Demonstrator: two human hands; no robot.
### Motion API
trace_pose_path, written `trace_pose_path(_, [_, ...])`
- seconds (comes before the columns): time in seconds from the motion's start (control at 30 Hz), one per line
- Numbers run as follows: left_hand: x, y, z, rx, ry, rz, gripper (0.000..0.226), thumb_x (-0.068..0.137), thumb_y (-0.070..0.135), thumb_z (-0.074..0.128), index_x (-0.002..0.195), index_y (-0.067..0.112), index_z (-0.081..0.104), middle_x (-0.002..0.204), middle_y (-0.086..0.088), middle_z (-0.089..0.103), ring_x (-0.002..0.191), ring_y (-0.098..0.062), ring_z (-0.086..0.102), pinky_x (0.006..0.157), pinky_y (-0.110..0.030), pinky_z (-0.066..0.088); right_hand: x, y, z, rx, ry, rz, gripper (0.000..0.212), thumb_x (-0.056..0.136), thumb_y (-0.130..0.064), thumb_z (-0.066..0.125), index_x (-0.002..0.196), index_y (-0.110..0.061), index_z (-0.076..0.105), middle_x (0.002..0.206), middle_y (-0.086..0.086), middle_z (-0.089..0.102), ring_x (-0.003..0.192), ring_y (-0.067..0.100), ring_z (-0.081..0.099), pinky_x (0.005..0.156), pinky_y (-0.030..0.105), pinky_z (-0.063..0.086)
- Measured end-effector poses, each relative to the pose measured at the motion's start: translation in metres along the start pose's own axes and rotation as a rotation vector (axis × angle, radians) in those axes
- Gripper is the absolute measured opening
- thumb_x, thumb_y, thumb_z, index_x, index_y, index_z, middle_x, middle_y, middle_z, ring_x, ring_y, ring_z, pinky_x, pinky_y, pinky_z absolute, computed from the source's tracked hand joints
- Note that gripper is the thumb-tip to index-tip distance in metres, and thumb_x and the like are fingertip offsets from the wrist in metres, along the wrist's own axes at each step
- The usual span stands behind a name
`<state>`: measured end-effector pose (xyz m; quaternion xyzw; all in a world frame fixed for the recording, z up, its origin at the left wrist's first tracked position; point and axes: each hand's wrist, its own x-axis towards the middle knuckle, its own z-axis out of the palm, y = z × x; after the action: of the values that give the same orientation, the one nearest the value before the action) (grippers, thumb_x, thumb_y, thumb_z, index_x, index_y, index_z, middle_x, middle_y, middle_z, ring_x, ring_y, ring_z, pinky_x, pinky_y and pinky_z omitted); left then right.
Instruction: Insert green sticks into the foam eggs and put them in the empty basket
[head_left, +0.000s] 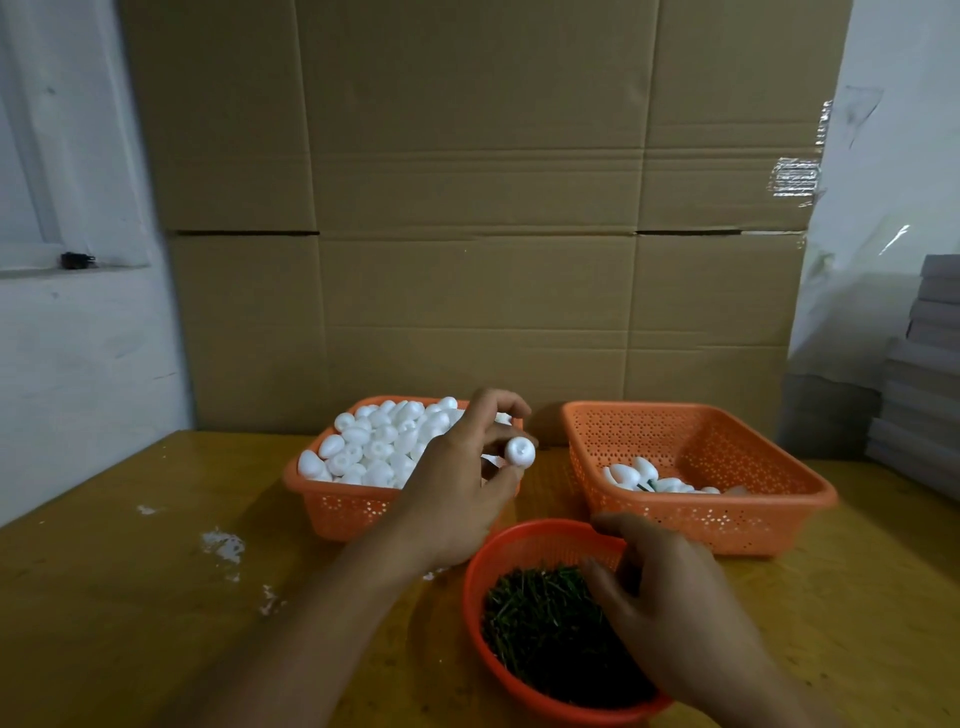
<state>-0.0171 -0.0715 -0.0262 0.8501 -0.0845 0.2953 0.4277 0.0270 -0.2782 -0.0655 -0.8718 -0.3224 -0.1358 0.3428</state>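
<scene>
While the right hand (670, 603) is reaching into the round red bowl (498, 670) at 6 o'clock, its curled fingers are dipping into the heap of green sticks (540, 623); whether they are already pinching a stick cannot be told. Just beyond, at the centre of the wooden table (130, 597), the left hand (457, 483) is pinching a single foam egg (520, 451) between thumb and fingertips, with the socket end turning toward the viewer. Behind this hand, at 11 o'clock, the supply basket (332, 514) is sitting heaped with plain eggs. At 1 o'clock the receiving basket (691, 525) is holding only a few finished eggs (644, 475), a green stem showing among them. Judged from these counts, the task is only beginning: a handful are done, and nearly the whole supply is awaiting sticks. Cardboard boxes (467, 208) are standing at 12 o'clock.
</scene>
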Motion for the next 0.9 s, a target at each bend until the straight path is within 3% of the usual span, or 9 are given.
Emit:
trace_pose_path(0.1, [-0.005, 0.009, -0.001, 0.01, -0.072, 0.002, 0.035, 0.099, 0.014, 0.059, 0.114, 0.044, 0.047, 0.099, 0.012, 0.069, 0.081, -0.026, 0.062, 0.07, -0.038, 0.052, 0.001, 0.001, -0.002, -0.042, -0.041, -0.007, 0.035, 0.089, -0.045, 0.067, 0.123, -0.041, 0.064, 0.067, -0.011, 0.068, 0.062, 0.003, 0.064, 0.06, 0.023, 0.053])
trace_pose_path(0.2, [-0.008, 0.018, -0.004, 0.051, -0.152, 0.014, 0.035, 0.1, 0.013, 0.055, 0.111, 0.046, 0.048, 0.09, 0.003, 0.063, 0.071, -0.029, 0.055, 0.065, -0.041, 0.049, 0.003, 0.001, -0.003, -0.116, -0.189, -0.015, 0.015, 0.09, -0.04, 0.065, 0.104, -0.041, 0.071, 0.08, -0.012, 0.071, 0.072, 0.005, 0.066, 0.07, 0.029, 0.057])
trace_pose_path(0.27, [-0.009, 0.021, -0.004, 0.052, -0.204, 0.02, 0.03, 0.103, 0.014, 0.052, 0.107, 0.043, 0.054, 0.089, -0.005, 0.061, 0.072, -0.03, 0.053, 0.066, -0.041, 0.048, 0.005, 0.0, -0.002, -0.157, -0.282, -0.031, 0.015, 0.092, -0.036, 0.062, 0.101, -0.037, 0.073, 0.088, -0.012, 0.073, 0.078, 0.007, 0.068, 0.075, 0.031, 0.058])
trace_pose_path(0.4, [-0.01, 0.025, -0.003, 0.001, -0.297, 0.033, 0.018, 0.104, 0.016, 0.053, 0.107, 0.028, 0.066, 0.086, 0.009, 0.062, 0.079, -0.009, 0.058, 0.074, -0.024, 0.048, 0.01, -0.002, 0.001, -0.218, -0.379, -0.071, 0.02, 0.092, -0.045, 0.059, 0.106, -0.034, 0.069, 0.096, -0.011, 0.071, 0.085, 0.006, 0.066, 0.079, 0.032, 0.057])
trace_pose_path(0.53, [-0.012, 0.026, -0.005, -0.123, -0.422, 0.023, 0.03, 0.095, 0.007, 0.065, 0.116, 0.028, 0.065, 0.1, 0.019, 0.065, 0.104, -0.005, 0.065, 0.092, -0.027, 0.054, 0.013, -0.006, 0.005, -0.305, -0.475, -0.089, 0.028, 0.087, -0.049, 0.06, 0.104, -0.026, 0.063, 0.102, -0.007, 0.068, 0.094, 0.014, 0.065, 0.082, 0.037, 0.056])
trace_pose_path(0.63, [-0.013, 0.028, -0.004, -0.144, -0.414, 0.038, 0.03, 0.095, 0.006, 0.065, 0.115, 0.028, 0.064, 0.101, 0.022, 0.066, 0.103, -0.002, 0.065, 0.088, -0.019, 0.051, 0.015, -0.008, 0.01, -0.368, -0.529, -0.049, 0.024, 0.088, -0.045, 0.062, 0.093, -0.023, 0.066, 0.094, -0.005, 0.067, 0.086, 0.015, 0.065, 0.076, 0.036, 0.058])
trace_pose_path(0.77, [-0.013, 0.031, -0.003, -0.176, -0.41, 0.009, 0.019, 0.101, 0.019, 0.059, 0.114, 0.033, 0.054, 0.094, -0.001, 0.074, 0.085, -0.014, 0.069, 0.078, -0.028, 0.056, 0.017, -0.009, 0.016, -0.414, -0.499, -0.025, 0.024, 0.087, -0.046, 0.064, 0.091, -0.023, 0.065, 0.092, -0.005, 0.065, 0.085, 0.016, 0.064, 0.071, 0.033, 0.055])
trace_pose_path(0.9, [-0.013, 0.031, 0.0, -0.235, -0.383, -0.021, 0.014, 0.104, 0.018, 0.052, 0.114, 0.028, 0.05, 0.102, -0.009, 0.074, 0.084, -0.019, 0.069, 0.079, -0.034, 0.057, 0.016, -0.012, 0.021, -0.42, -0.454, -0.018, 0.02, 0.09, -0.043, 0.061, 0.095, -0.024, 0.066, 0.095, -0.004, 0.067, 0.088, 0.017, 0.065, 0.072, 0.031, 0.055])
